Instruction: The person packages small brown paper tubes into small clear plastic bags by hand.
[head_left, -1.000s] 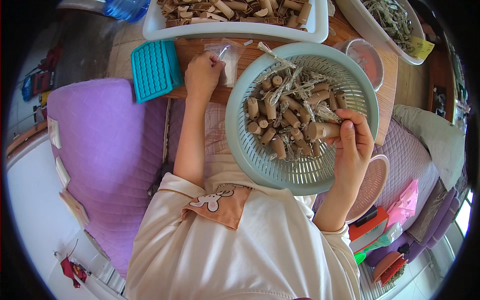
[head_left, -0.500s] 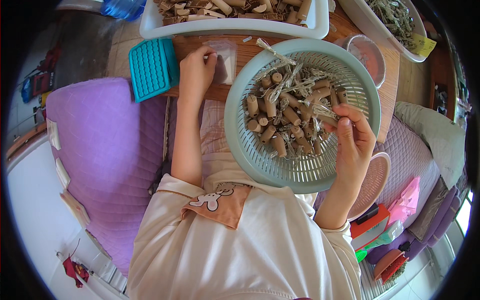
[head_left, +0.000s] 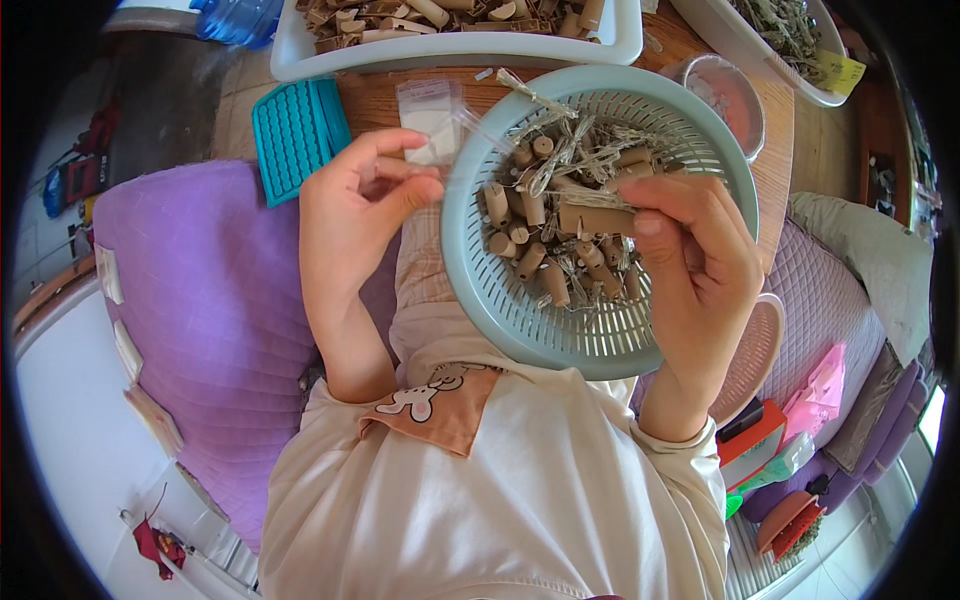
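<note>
My right hand point(head_left: 695, 245) pinches a tan cork-shaped stopper point(head_left: 592, 220) between thumb and fingers, above a pale green slotted basket point(head_left: 462, 275). More such stoppers point(head_left: 533, 262) lie in that basket, tangled with bundles of thin silvery wire point(head_left: 570, 160). Left of the basket, my left hand point(head_left: 352, 200) has thumb and fingers closed on a clear plastic bag point(head_left: 478, 132), which is blurred and hard to make out against the basket rim. Behind it, a small stack of clear zip bags point(head_left: 422, 98) rests on the wooden table point(head_left: 380, 95).
A white tub point(head_left: 460, 55) of brown pieces stands at the back. Teal ridged trays point(head_left: 297, 140) lie at the left table edge. A clear round container point(head_left: 725, 100) and another white tub point(head_left: 700, 30) with wire bundles sit at the back right. Purple quilted seating point(head_left: 200, 300) flanks me.
My left hand has come off the bag stack toward me, now with a bag in its fingers. My right hand has lifted a stopper out of the pile.
</note>
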